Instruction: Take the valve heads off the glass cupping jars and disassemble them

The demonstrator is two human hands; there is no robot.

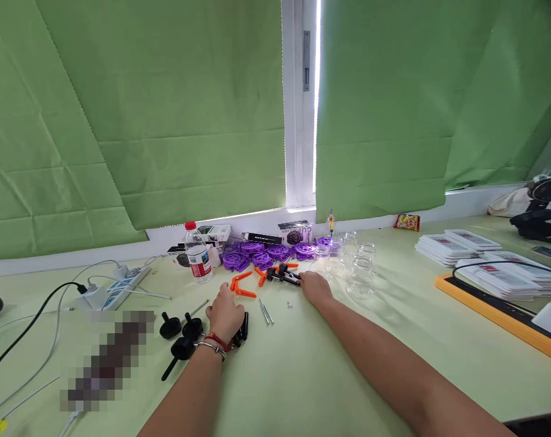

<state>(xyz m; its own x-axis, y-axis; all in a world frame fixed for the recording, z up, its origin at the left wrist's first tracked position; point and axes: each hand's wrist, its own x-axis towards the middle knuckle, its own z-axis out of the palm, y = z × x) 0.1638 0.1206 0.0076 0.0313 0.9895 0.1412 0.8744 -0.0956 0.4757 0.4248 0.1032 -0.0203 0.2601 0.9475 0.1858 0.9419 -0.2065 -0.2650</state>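
My left hand (225,312) is over the table with its fingers curled, their tips close to the orange plastic clips (244,292); what it holds, if anything, is hidden. Short black cylindrical pieces (244,326) lie beside its wrist. To its left rest several black round parts with stems (192,326), near a thin metal rod (201,306). Farther right, my right hand (315,288) has its fingers closed at the end of a black rod-like part (287,278) lying on the table. Long screws (266,312) and small nuts (289,305) lie between the hands.
Purple plastic pieces (261,258) are heaped at the back before small boxes (297,232). A water bottle (198,258) stands left of them, clear glass jars (361,279) right. A power strip (125,288) with cables lies left; stacked white cards (457,246) lie right.
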